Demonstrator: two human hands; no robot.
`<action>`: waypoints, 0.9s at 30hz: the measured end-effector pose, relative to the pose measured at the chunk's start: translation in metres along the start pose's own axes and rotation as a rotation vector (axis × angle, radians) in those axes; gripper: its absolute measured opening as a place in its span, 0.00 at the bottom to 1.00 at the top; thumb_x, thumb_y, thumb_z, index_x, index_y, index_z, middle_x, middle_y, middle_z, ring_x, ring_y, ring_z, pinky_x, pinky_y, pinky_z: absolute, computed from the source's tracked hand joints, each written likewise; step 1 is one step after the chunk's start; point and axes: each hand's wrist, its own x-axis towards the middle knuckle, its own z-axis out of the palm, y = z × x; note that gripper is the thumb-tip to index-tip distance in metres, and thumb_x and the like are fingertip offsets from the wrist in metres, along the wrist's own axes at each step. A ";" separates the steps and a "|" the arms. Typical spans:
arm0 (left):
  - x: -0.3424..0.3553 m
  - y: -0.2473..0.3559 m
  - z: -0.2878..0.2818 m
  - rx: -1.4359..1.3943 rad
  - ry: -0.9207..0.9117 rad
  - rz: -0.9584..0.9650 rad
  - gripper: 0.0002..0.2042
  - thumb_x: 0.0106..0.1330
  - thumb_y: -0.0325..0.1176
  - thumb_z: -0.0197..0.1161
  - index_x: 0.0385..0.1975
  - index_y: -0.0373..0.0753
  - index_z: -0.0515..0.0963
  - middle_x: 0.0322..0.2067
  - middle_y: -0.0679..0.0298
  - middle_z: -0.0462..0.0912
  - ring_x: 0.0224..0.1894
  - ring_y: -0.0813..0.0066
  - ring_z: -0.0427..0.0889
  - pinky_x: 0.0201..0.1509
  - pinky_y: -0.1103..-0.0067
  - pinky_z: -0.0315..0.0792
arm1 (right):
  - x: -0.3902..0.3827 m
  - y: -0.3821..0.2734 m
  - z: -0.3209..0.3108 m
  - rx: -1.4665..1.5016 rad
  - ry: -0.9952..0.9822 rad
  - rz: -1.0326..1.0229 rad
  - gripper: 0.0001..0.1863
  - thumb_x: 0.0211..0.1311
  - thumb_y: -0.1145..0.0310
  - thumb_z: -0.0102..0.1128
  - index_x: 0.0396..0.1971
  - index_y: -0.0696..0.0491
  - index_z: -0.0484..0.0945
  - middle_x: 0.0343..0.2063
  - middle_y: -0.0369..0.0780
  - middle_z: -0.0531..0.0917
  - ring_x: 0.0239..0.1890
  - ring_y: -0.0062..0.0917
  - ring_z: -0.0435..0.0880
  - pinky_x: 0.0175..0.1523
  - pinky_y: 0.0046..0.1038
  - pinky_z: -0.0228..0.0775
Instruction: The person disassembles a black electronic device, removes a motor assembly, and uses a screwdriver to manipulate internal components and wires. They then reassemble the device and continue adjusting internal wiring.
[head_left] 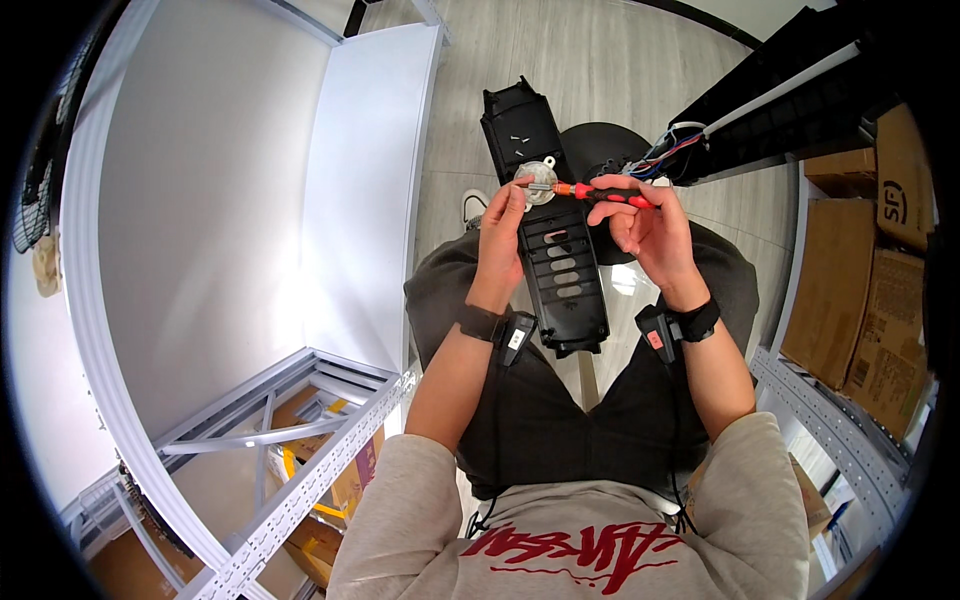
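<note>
My right hand [650,225] is closed around the red and black handle of a screwdriver [618,196], its shaft pointing left. At the shaft's end, the thumb and forefinger of my left hand [502,232] are pinched together; what sits between them is too small to make out. Below the tool, a long black plastic housing [540,120] with slots lies across my lap, slanting away from me. On it is a round, whitish part [540,172] with a small mounting ear, partly covered by my fingers and the screwdriver. Several small screws [520,140] lie on the housing's far section.
Beyond the housing stands a round black base [600,145]. To the right, a tall black unit [770,110] trails loose coloured wires [665,150]. Cardboard boxes [830,290] fill a right-hand rack. A white shelf [370,180] and metal frame [330,440] stand on the left.
</note>
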 end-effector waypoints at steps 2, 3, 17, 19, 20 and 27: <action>0.001 -0.004 -0.004 -0.023 0.001 0.002 0.15 0.77 0.41 0.55 0.53 0.38 0.78 0.48 0.65 0.82 0.47 0.79 0.81 0.51 0.79 0.78 | -0.001 0.000 0.001 -0.028 -0.018 -0.013 0.31 0.71 0.54 0.32 0.57 0.63 0.73 0.34 0.47 0.87 0.18 0.16 0.70 0.25 0.17 0.61; 0.002 -0.004 -0.005 -0.022 0.012 0.003 0.15 0.77 0.41 0.55 0.53 0.39 0.78 0.48 0.65 0.82 0.47 0.79 0.81 0.51 0.79 0.78 | -0.001 0.001 0.000 -0.026 -0.026 -0.024 0.31 0.71 0.54 0.32 0.57 0.63 0.73 0.34 0.46 0.87 0.18 0.16 0.69 0.25 0.17 0.61; 0.000 -0.001 0.001 -0.042 0.030 0.011 0.15 0.77 0.44 0.54 0.52 0.40 0.77 0.47 0.66 0.82 0.46 0.79 0.81 0.48 0.78 0.80 | -0.001 0.002 -0.003 -0.044 -0.024 -0.017 0.31 0.70 0.53 0.35 0.57 0.62 0.74 0.34 0.47 0.88 0.19 0.15 0.71 0.25 0.17 0.62; 0.000 -0.001 -0.001 -0.055 0.024 0.012 0.16 0.77 0.44 0.54 0.51 0.40 0.77 0.47 0.66 0.82 0.46 0.78 0.82 0.48 0.78 0.80 | -0.001 0.002 -0.002 -0.029 -0.028 -0.012 0.31 0.70 0.53 0.35 0.57 0.62 0.74 0.35 0.47 0.88 0.19 0.15 0.72 0.26 0.17 0.61; 0.001 -0.002 -0.001 -0.062 0.021 0.012 0.16 0.76 0.44 0.54 0.51 0.40 0.77 0.46 0.66 0.82 0.46 0.78 0.82 0.49 0.78 0.80 | -0.001 0.002 -0.002 -0.021 -0.029 -0.010 0.31 0.70 0.53 0.35 0.57 0.62 0.74 0.35 0.47 0.88 0.19 0.15 0.72 0.26 0.16 0.61; 0.000 -0.002 0.000 -0.053 0.006 0.023 0.17 0.77 0.46 0.52 0.52 0.40 0.75 0.48 0.64 0.81 0.47 0.76 0.82 0.49 0.75 0.81 | -0.002 0.004 -0.003 0.025 -0.031 0.012 0.30 0.70 0.54 0.36 0.58 0.61 0.73 0.40 0.50 0.87 0.22 0.16 0.75 0.27 0.16 0.61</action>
